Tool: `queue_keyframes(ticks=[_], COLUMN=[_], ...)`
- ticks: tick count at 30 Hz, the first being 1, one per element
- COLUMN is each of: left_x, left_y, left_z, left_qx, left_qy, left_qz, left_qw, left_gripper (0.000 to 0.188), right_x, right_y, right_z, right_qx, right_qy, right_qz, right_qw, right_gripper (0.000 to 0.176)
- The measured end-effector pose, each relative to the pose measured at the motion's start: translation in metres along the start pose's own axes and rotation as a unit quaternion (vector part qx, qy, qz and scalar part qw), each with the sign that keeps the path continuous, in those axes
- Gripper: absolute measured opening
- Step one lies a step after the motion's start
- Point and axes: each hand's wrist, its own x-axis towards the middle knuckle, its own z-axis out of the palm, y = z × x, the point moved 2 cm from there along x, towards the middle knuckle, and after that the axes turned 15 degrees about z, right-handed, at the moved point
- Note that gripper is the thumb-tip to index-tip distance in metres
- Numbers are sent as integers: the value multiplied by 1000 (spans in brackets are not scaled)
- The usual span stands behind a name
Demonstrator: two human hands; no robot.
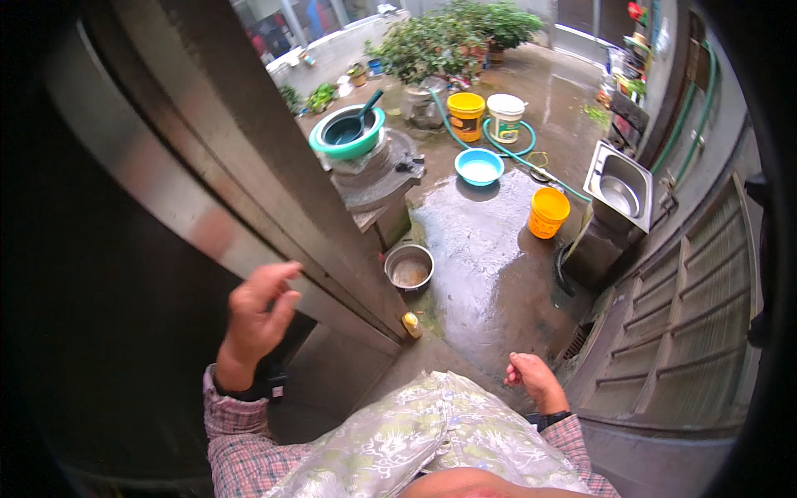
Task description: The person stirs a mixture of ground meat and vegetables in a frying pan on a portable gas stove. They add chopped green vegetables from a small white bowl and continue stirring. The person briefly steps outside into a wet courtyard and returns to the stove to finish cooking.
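Note:
My left hand (258, 314) is raised beside a metal-clad door frame (249, 249). Its fingers are bent, with a gap between thumb and forefinger, and nothing is held. Whether a fingertip touches the frame, I cannot tell. My right hand (529, 376) hangs low in front of me on the right, loosely curled, with no object visible in it. At the foot of the frame stands a small yellow-topped container (411, 325). A metal pot (409, 267) rests on the ground just past it.
Wet concrete (467, 249) covers the courtyard. A yellow bucket (548, 213), a blue basin (479, 166) and a green hose (560, 180) lie ahead. A steel sink (619, 187) stands right, beyond a barred door (679, 317). Stacked basins (347, 132) top a stone stand (373, 174) at left.

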Motion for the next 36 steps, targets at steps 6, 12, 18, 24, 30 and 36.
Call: queue_keyframes(ticks=[6,12,18,24,30,36], left_x=[92,179,261,293,293,286], left_y=[12,7,-45,-89,-110,-96], left_z=[-61,-110,-141,-170,-191,-178], left_qx=[241,492,701,788,801,809], left_qy=[105,188,238,224,248,243], left_qz=[194,197,177,102,208,183], left_qw=[945,827,649,565,503,503], left_gripper=[39,41,49,39,30,29], right_x=[-75,-181,-265,-300,-310,-307], right_y=[-103,-188,-217,-231,-243,-256], right_z=[29,49,48,37,36,36], right_qx=[-141,-106,-33,-82,-99,-109], right_qy=[-89,-158,-157,-41,-9,-9], right_qz=[-199,-417,-620,-743,-768,-782], right_qw=[966,889,768,663,633,614], right_gripper=[24,41,92,102,97,92])
